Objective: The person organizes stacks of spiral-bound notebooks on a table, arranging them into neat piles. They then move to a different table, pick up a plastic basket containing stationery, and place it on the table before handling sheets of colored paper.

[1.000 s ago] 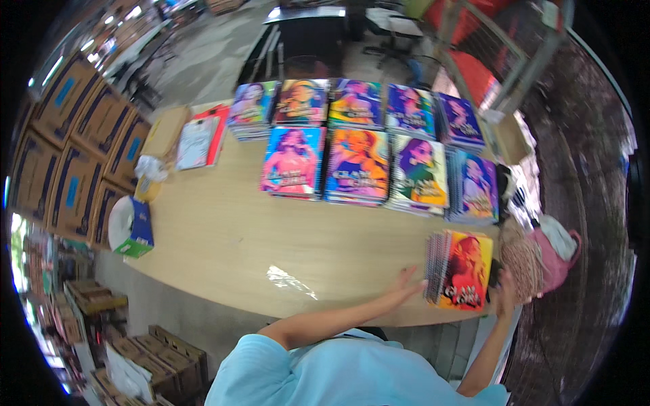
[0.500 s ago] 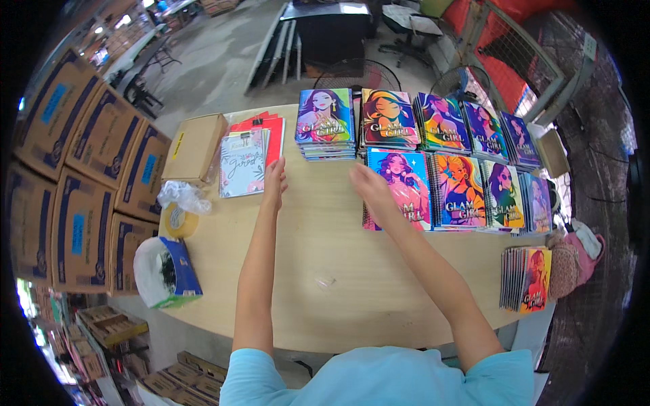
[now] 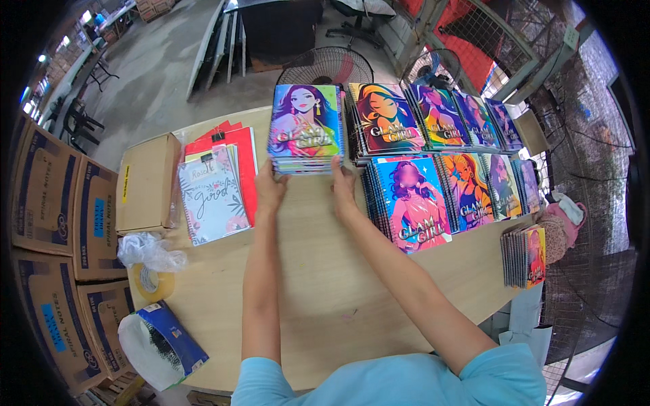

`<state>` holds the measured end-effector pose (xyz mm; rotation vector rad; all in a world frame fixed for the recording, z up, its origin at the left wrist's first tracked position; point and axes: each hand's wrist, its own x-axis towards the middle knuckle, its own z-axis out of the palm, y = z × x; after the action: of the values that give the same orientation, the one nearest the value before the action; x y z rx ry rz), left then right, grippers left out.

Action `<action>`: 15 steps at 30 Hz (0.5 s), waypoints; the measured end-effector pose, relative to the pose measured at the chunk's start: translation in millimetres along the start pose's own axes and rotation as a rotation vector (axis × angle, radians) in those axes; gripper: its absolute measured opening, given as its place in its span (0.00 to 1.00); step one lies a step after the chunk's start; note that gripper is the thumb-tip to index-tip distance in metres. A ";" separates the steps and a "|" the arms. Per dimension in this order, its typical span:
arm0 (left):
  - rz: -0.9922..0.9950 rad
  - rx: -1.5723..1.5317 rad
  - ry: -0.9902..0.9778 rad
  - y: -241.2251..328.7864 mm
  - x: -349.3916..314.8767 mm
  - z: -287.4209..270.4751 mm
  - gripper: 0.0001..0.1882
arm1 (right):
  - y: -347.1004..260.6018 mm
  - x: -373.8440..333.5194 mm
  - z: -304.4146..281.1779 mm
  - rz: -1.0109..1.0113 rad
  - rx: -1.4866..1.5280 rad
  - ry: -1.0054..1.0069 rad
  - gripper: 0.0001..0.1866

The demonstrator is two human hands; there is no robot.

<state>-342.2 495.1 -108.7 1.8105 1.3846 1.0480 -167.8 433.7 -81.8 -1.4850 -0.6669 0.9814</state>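
Observation:
At the far middle of the table, a stack of spiral notebooks (image 3: pixel 306 125) with a colourful illustrated cover on top sits between my two hands. My left hand (image 3: pixel 269 189) grips its near left corner, and my right hand (image 3: pixel 344 188) grips its near right corner. The fingertips are partly hidden by the notebooks. Just right of my right hand stands a row of similar stacks, the nearest being a notebook stack (image 3: pixel 412 203) with a pink figure on a blue cover. Behind it is another notebook stack (image 3: pixel 386 118) with a dark and orange cover.
Left on the table (image 3: pixel 305 291) lie a floral notebook (image 3: pixel 215 203), red folders (image 3: pixel 247 155) with a black clip, a brown box (image 3: pixel 145 183), crumpled plastic (image 3: pixel 149 252), a tape roll (image 3: pixel 154 284) and a blue-white packet (image 3: pixel 162 345). Cartons (image 3: pixel 47 203) rise at left. A fan (image 3: pixel 326 68) stands behind the table.
Both hands have moved from beside the stack's near side onto its near corners and now grip it. The whole view has shifted, with the left-hand items appearing nearer and further left.

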 end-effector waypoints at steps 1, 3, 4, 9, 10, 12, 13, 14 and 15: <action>-0.050 -0.037 -0.067 -5.9 8.3 -4.6 0.32 | -6.6 -5.3 -1.2 0.055 -0.051 0.023 0.45; -0.154 -0.416 -0.093 -7.4 26.3 -10.3 0.33 | -2.4 4.0 -0.5 -0.036 0.005 0.089 0.46; -0.217 -0.756 -0.041 -7.0 35.0 -14.7 0.33 | -12.3 8.6 -0.4 -0.002 0.077 0.054 0.46; -0.499 -1.193 -0.416 7.1 76.4 -31.7 0.34 | -33.0 38.5 18.2 0.063 0.029 -0.070 0.46; -0.519 -1.121 -0.400 6.8 74.4 -34.0 0.34 | -38.6 36.0 21.9 0.041 -0.042 -0.126 0.47; -0.539 -0.979 -0.426 23.2 65.6 -21.2 0.33 | -22.8 46.8 4.6 0.015 -0.014 -0.067 0.43; -0.578 -0.978 -0.378 30.2 54.2 -19.1 0.30 | -14.6 44.9 0.3 0.016 -0.016 -0.029 0.40; -0.573 -1.024 -0.338 30.2 37.8 -22.4 0.28 | -9.1 34.5 -0.1 0.023 -0.015 0.002 0.37; -0.575 -1.069 -0.276 19.8 15.0 -33.2 0.25 | -18.3 5.8 7.0 0.062 -0.068 -0.007 0.36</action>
<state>-359.7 504.9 -72.5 0.6757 0.8061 0.8946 -168.8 445.0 -64.9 -1.5701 -0.6686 1.0206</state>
